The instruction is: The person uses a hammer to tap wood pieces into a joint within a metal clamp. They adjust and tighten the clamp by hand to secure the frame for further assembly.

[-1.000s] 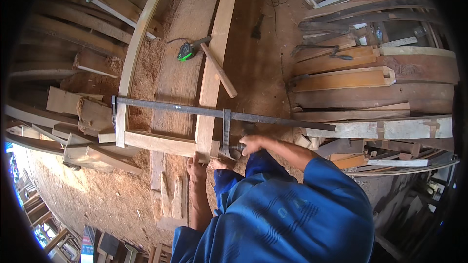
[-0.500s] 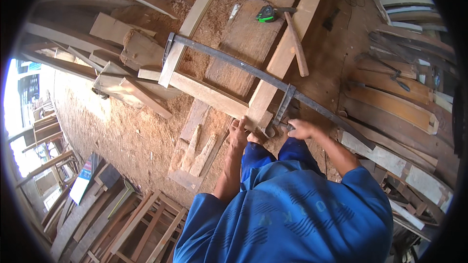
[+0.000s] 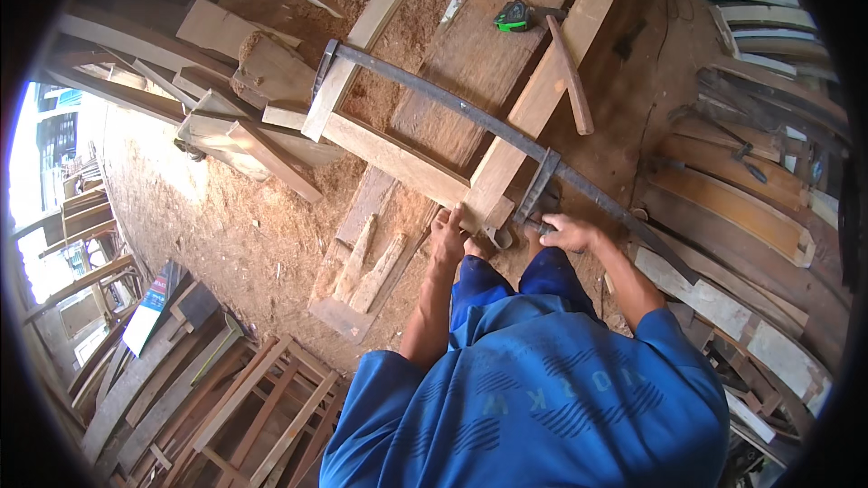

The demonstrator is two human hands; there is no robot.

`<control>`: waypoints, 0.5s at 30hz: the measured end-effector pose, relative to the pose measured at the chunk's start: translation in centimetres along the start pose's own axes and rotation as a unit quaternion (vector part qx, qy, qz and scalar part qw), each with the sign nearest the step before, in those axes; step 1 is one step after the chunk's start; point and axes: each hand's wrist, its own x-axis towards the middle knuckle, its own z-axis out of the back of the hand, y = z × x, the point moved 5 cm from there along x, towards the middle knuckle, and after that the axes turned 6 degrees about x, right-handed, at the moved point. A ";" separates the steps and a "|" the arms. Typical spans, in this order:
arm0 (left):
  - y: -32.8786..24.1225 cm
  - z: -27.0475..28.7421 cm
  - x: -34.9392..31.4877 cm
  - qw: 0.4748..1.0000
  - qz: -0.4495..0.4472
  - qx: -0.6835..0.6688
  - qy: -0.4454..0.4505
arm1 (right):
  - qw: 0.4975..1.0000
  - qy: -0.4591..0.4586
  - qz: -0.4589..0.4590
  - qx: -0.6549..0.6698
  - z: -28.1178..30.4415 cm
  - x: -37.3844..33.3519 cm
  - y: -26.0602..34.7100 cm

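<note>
A wooden frame lies in front of me: a short crosspiece (image 3: 398, 158) joins a left rail (image 3: 369, 34) and a right rail (image 3: 541, 101). Across both rails runs a long dark metal bar clamp (image 3: 443, 101), its fixed end outside the left rail and its sliding jaw (image 3: 537, 186) by the right one. At the near corner, where crosspiece meets right rail, my left hand (image 3: 446, 235) grips the wood with fingers closed at its edge. My right hand (image 3: 570, 233) is wrapped round the clamp's screw handle (image 3: 545, 229), which the fingers partly hide.
A plank (image 3: 484, 45) lies beneath the frame. A black-and-green tape measure (image 3: 513, 16) and a hammer with a wooden handle (image 3: 570, 77) rest on top. Sawdust covers the floor (image 3: 235, 235). Timber offcuts (image 3: 271, 163) and stacked boards (image 3: 732, 199) line both sides.
The whole view has shifted slightly, so the frame and clamp appear a little lower and farther right. The right hand's fingers have shifted on the handle; the left hand stays at the corner.
</note>
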 end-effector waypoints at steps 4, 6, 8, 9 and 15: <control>0.5 0.5 0.1 1.000 -0.010 -0.008 -0.009 | 0.946 0.165 -0.135 0.243 0.4 0.4 2.5; 0.1 0.4 0.0 1.000 -0.009 -0.009 -0.013 | 0.959 0.169 -0.124 0.191 -0.6 0.1 2.4; 0.1 0.7 -0.2 1.000 -0.005 -0.001 -0.019 | 0.989 -0.121 -0.012 -0.088 -0.1 -1.4 5.9; 0.0 1.0 -0.3 1.000 -0.007 -0.002 -0.024 | 0.991 -0.100 -0.048 -0.077 0.2 -2.0 8.8; -0.3 0.0 -0.5 1.000 -0.004 -0.021 -0.015 | 1.000 -0.019 -0.020 0.013 1.5 -1.5 5.0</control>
